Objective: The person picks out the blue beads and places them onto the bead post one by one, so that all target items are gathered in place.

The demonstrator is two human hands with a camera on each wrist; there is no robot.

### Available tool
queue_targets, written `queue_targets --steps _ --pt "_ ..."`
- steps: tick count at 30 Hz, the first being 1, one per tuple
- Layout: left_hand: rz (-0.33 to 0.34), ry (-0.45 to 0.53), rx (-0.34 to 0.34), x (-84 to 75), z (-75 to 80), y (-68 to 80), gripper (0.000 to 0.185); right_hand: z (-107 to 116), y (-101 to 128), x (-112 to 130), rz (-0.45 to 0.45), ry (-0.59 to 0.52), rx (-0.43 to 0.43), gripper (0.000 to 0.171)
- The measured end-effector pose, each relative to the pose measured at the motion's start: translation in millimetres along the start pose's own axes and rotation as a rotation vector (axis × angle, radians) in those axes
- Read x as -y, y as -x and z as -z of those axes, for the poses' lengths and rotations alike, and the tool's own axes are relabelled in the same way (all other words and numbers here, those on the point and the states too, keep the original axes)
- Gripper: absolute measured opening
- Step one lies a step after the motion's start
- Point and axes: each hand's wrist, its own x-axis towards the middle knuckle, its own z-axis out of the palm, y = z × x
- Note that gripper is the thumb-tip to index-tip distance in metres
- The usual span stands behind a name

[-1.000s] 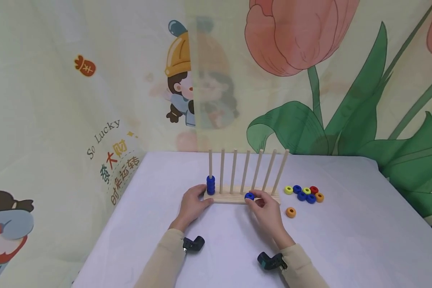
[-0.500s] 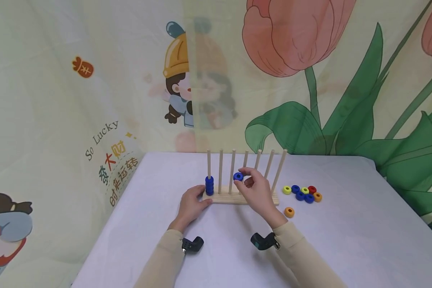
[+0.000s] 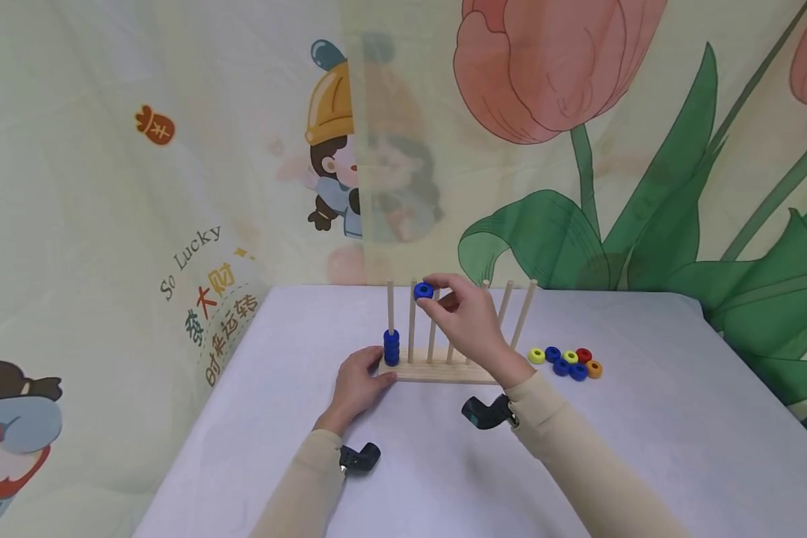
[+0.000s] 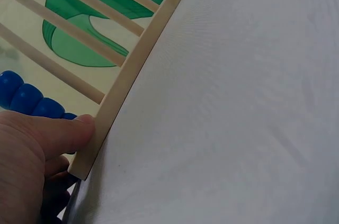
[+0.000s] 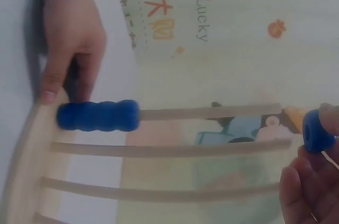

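My right hand [image 3: 438, 294] pinches a blue ring [image 3: 424, 291] between thumb and fingers, level with the top of the second peg [image 3: 412, 314] from the left. The right wrist view shows the same blue ring [image 5: 317, 130] just past the peg tips. A wooden peg rack [image 3: 437, 371] with several upright pegs stands on the white table. Its leftmost peg carries a stack of blue rings [image 3: 391, 347]. My left hand [image 3: 366, 376] grips the rack's left end; in the left wrist view its thumb [image 4: 63, 134] lies on the base's front edge.
A cluster of loose rings [image 3: 566, 361] in yellow, blue, red and orange lies right of the rack. The white table [image 3: 645, 448] ends at a printed cloth backdrop [image 3: 175, 187] behind and to the left.
My right hand has lifted the blue ring from the rack's base up and left to the peg tops. The left hand stays on the rack's end.
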Motion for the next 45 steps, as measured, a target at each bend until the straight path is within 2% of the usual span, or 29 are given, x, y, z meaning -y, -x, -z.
queue_targets --steps 6,11,19,28,39,45 --pt "0.03 -0.003 0.008 5.6 -4.7 2.4 0.055 -5.0 -19.1 13.4 0.008 0.081 0.039 0.033" --pt "0.028 -0.001 0.002 2.3 -1.6 1.0 0.056 -15.8 -28.7 20.9 -0.009 0.174 0.056 0.033" --pt "0.004 -0.02 0.003 -1.1 -0.5 -1.7 0.054 -28.1 -32.3 18.9 -0.033 0.17 0.024 0.035" --pt "0.053 -0.02 0.018 -2.8 0.5 -1.5 0.056 -35.4 -37.3 14.9 0.014 0.147 -0.008 0.032" --pt "0.03 -0.017 0.01 -1.0 -0.4 -1.2 0.056 -38.2 -39.6 11.2 0.032 0.164 -0.01 0.03" --pt "0.027 -0.007 0.01 -0.8 -0.5 -1.4 0.056 -41.5 -38.3 6.5 0.008 0.201 0.017 0.029"
